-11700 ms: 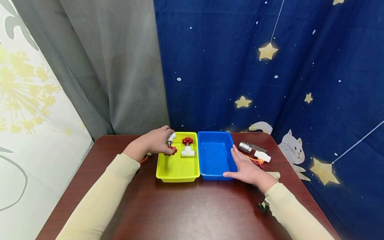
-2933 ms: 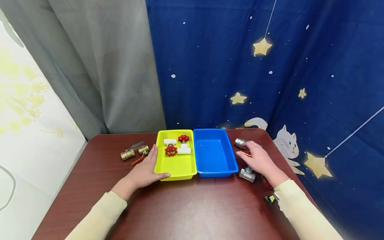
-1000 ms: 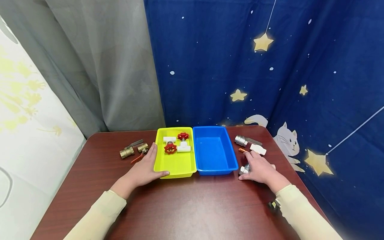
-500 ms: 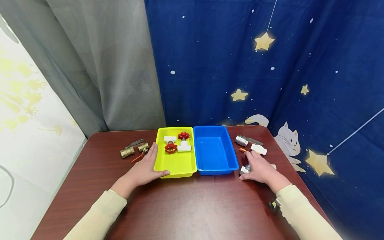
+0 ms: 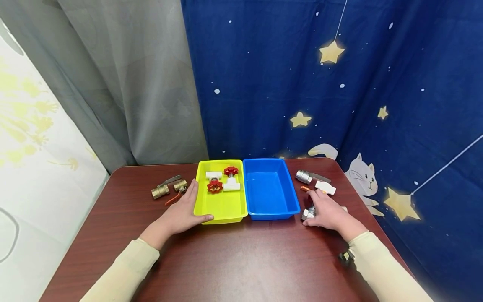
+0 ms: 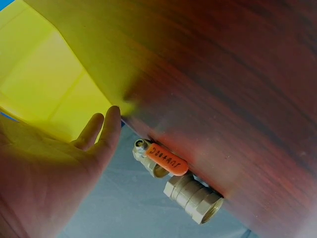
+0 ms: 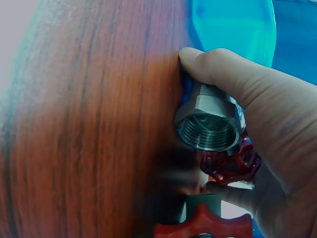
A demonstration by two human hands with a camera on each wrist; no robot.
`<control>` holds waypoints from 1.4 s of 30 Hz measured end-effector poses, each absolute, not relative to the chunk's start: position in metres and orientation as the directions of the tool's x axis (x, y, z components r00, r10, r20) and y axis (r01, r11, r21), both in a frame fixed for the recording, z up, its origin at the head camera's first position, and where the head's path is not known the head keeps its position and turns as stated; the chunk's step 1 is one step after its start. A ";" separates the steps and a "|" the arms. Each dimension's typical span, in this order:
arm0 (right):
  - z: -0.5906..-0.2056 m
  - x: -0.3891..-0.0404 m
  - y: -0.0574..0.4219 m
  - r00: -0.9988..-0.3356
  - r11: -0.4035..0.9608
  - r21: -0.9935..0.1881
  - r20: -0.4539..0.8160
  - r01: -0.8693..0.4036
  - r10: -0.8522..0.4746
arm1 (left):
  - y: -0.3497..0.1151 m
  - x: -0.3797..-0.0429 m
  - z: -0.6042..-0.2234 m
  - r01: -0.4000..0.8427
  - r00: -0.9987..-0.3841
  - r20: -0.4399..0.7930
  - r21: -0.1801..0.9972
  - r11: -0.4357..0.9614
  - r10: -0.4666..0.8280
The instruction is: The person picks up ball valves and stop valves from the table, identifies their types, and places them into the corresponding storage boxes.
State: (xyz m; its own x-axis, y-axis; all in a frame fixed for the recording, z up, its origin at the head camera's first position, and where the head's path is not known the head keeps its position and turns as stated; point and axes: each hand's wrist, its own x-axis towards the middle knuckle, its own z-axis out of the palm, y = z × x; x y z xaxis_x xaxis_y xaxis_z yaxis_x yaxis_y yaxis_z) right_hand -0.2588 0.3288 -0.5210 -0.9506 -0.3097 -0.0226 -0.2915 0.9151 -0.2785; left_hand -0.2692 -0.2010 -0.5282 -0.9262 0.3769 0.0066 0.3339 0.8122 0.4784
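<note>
My left hand rests along the left wall of the yellow tray, fingers straight and thumb at the front rim. Two white T-shaped valves lie in that tray, one with its red handwheel towards me, the other with its handwheel at the back. To the right of the blue tray, my right hand holds a steel handwheel valve on the table. From the right wrist, its threaded opening shows between thumb and fingers, a dark red handwheel behind. My palm hides part of it.
Two brass ball valves, one orange-handled and one grey-levered, lie left of the yellow tray. Behind my right hand are a steel ball valve and a white valve. Another red handwheel sits near my right fingers.
Earlier my left hand held a white valve over the yellow tray; now that valve lies inside. My right hand has left the blue tray's side and come down onto the steel valve.
</note>
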 end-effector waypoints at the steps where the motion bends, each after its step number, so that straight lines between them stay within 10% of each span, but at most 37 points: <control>1: -0.521 -0.259 0.329 -0.950 0.914 -0.278 -0.017 -0.295 -0.311 | -0.201 -0.269 -0.528 0.334 -0.926 0.007 0.478 0.812 0.377; 42: -0.463 -0.251 0.329 -0.928 0.898 -0.234 0.115 -0.372 -0.355 | -0.201 -0.269 -0.529 0.336 -0.926 0.015 0.486 0.807 0.377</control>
